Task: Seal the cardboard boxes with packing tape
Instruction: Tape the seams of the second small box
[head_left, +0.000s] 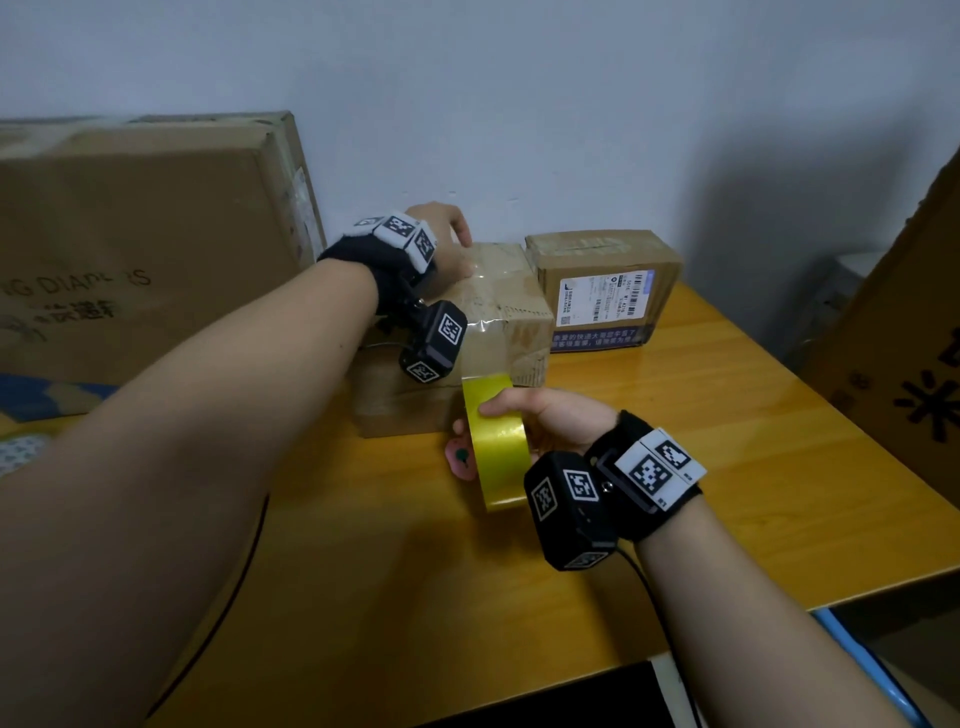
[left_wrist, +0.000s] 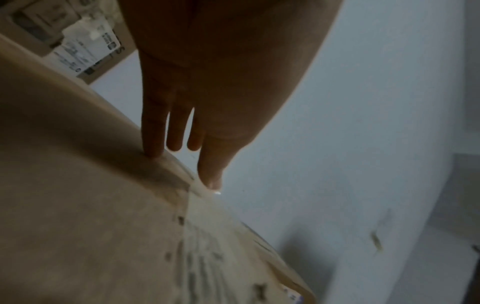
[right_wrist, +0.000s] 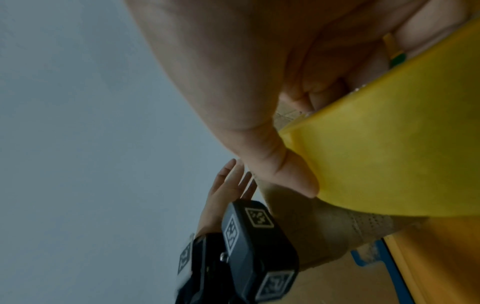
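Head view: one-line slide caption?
Left hand presses tape onto small cardboard box; right hand holds yellow tape roll.

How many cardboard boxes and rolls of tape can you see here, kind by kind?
Cardboard boxes: 4, namely the small box being taped, the labelled box behind it, the big diaper box on the left, and the box at the right edge.
Rolls of tape: 1, the yellow tape roll.
Total: 5
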